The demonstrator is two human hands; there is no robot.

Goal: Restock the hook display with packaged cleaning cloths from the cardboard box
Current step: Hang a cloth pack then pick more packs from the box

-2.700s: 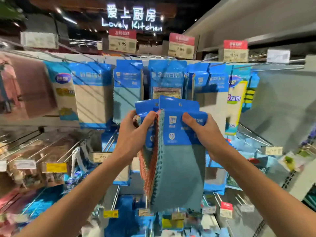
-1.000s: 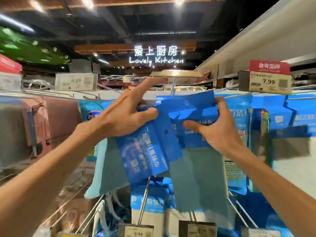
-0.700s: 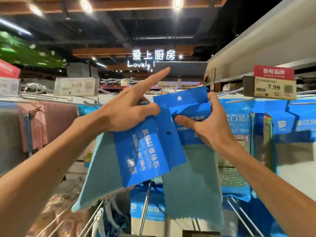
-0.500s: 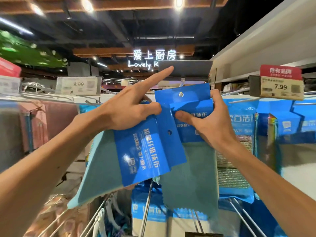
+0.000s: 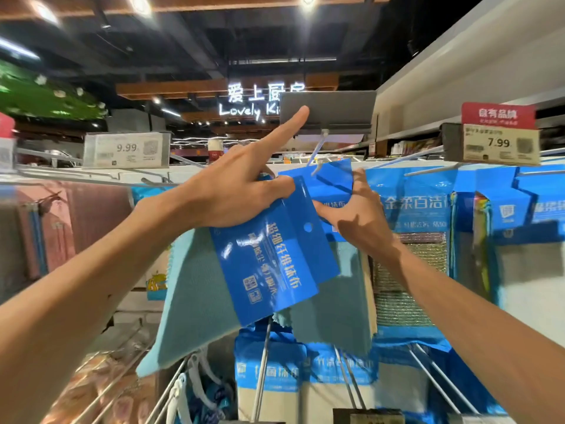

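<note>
A: What do the fingers of the left hand (image 5: 232,197) do?

B: The index finger (image 5: 287,125) stretches straight toward one o'clock, its tip against the lower edge of the grey tag holder (image 5: 328,111). The thumb and the remaining fingers pinch the top of a blue-carded cloth pack (image 5: 269,258), which hangs tilted from that grasp, card foremost, its punch hole free, the teal cloth trailing toward seven o'clock.

A: And the right hand (image 5: 356,218)?

B: Its thumb and fingers grip the blue header card of a second cloth pack (image 5: 330,182). That card sits at the tip of the metal display hook (image 5: 318,151), which slants down from the grey tag holder; the wire meets the card near its top edge. Whether the wire passes through the hole cannot be told. The teal cloth (image 5: 333,316) of this pack hangs straight down toward six o'clock, partly behind the tilted pack.

A: What surrounds the two packs?

B: At three o'clock hang blue packs of scouring pads (image 5: 412,264), touching the right wrist. Above them, at two o'clock, a price tag reading 7.99 (image 5: 500,145) sits under a red label. At ten o'clock a tag reading 9.99 (image 5: 127,149) fronts another hook. At nine o'clock hang pinkish cloths (image 5: 76,221). At six o'clock, on lower hooks, more blue-topped packs (image 5: 275,374) hang in a row. The lit sign "Lovely Ki…" (image 5: 244,110) shows at twelve o'clock, partly hidden by the grey tag holder.
</note>
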